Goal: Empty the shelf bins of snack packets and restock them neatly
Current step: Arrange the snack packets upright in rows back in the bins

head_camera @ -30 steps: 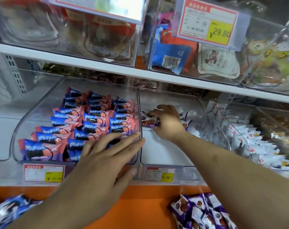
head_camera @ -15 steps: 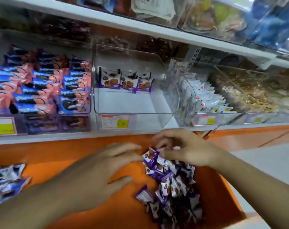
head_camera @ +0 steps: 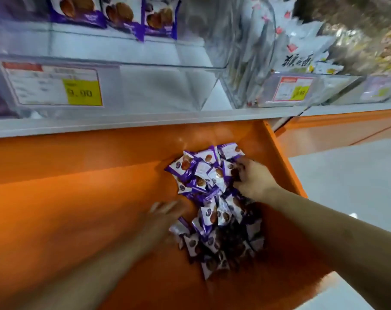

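While the clear bin (head_camera: 127, 86) above is sitting mostly bare, with only a short row of three purple packets (head_camera: 120, 16) standing at its back, the person is working at the restocking step: gathering loose stock from the orange ledge (head_camera: 67, 209) below the shelf (head_camera: 123, 121). Going from the left, the price tag (head_camera: 53, 86) is hanging on the bin's front. Lower down, the left hand (head_camera: 161, 220) is blurring at the near-left edge of the packet pile (head_camera: 217, 209), its fingers (head_camera: 165, 206) lying fairly straight and released, seemingly touching the heap rather than gripping anything. The pile itself is sprawling untidily across the ledge. On its right, the right hand (head_camera: 250, 177) is digging into the upper part of the heap, fingers curling onto packets; just how many it is grasping cannot be told. Further right, a neighbouring bin is holding white packets (head_camera: 302, 48).

Judging from this, the next move is calling for a secure handful, lifted up and over the bin's front wall, then set upright in front of the existing row, faces forward, so the rows are lining up neatly.
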A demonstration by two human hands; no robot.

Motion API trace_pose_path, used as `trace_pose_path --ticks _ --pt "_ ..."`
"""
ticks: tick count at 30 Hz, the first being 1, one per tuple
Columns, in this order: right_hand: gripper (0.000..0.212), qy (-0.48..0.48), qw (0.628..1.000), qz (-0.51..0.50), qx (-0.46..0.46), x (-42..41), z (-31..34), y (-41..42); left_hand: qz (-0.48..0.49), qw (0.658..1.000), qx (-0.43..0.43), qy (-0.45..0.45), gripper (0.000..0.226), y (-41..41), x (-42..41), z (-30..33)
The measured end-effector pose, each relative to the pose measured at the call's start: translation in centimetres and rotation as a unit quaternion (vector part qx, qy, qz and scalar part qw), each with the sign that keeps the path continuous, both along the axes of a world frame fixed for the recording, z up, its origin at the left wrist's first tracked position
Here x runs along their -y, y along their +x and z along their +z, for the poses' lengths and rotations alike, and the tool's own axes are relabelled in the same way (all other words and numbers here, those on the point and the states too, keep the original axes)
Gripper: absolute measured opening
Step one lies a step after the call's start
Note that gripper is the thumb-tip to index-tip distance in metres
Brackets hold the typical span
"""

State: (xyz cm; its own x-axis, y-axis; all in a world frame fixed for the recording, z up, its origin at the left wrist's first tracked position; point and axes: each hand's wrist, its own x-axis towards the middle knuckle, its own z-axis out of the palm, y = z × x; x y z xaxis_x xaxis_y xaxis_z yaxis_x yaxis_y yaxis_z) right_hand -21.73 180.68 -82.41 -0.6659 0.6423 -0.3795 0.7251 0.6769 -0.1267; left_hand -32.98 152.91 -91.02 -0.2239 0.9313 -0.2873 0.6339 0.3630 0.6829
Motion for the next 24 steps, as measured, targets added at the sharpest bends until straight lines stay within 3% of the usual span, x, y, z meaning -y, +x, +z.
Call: trace_pose_path --ticks 2,6,10,13,19,24 --pt "0.047 0.016 1.0 0.001 -0.016 0.0 -1.0 0.4 -0.019 0.996 -0.029 -0.08 0.081 0.7 -0.5 -1.9" --pt "0.054 0.012 1.0 -0.001 -0.026 0.6 -1.1 1.0 0.004 0.997 -0.064 -0.04 0.072 0.2 -0.2 -4.0" --pt "0.021 -0.002 0.997 -0.013 -0.07 1.0 0.5 0.7 0.048 0.996 -0.055 -0.059 0.064 -1.1 1.5 -3.0" --pt "0.037 -0.018 0.995 -0.034 -0.095 1.7 2.7 0.1 0.11 0.992 -0.022 -0.062 0.049 -3.4 4.2 -0.7" --pt "0.012 -0.196 0.966 0.001 -0.169 6.1 10.7 -2.4 0.244 0.967 0.043 -0.058 0.025 -5.9 8.3 11.7" --pt "0.021 -0.322 0.913 0.031 -0.251 12.6 20.9 -5.1 0.299 0.941 0.141 0.066 0.03 -5.8 10.8 24.4"
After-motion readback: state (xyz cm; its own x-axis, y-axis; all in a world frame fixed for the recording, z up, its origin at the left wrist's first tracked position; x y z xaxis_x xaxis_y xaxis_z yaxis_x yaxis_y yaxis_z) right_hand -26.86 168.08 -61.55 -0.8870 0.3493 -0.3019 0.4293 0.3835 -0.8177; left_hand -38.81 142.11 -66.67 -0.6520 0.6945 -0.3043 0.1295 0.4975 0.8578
